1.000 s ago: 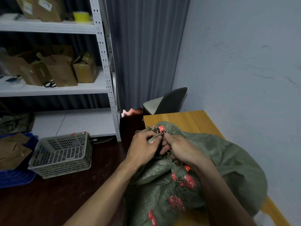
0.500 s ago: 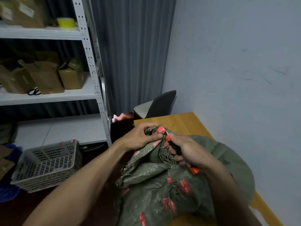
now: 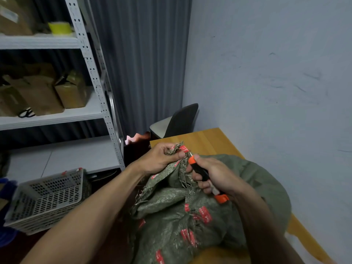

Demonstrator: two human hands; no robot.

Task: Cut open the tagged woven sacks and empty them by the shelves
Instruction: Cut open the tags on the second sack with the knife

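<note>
wall: pale blue-grey, scuffed, fills the right side, runs along the table's far edge.
curtain: dark grey pleats, floor length, in the corner between shelves and wall.
shelves: white metal rack on the left, perforated uprights, three boards in view, bottom board bare.
sack: green woven, crumpled, lying on the table in front of the person, bulk toward the wall, folds spilling over the table's near left edge, neck bunched up at the far end, frayed threads at the mouth.
table: light wood, against the wall, mostly covered by the sack.
floor: dark reddish brown.
basket: grey slotted plastic, on the floor just in front of the rack's bottom board; looks like a nested stack.
boxes: brown cartons and paper bags on the middle board, more on the top board, blurred.
chair: dark back, pale seat, behind the table's far end.
left hand: fingers curled tight, gripping the bunched sack neck, thumb on top.
right hand: fist closed round the knife handle, just right of the neck.
knife: black grip, orange ends, tip end at the neck beside the left thumb; blade barely visible.
tags: red printed strips scattered over the sack, one at the neck by the left thumb.
tape roll: yellow, on the top board.
scissors: black handles, on the middle board's front.
</note>
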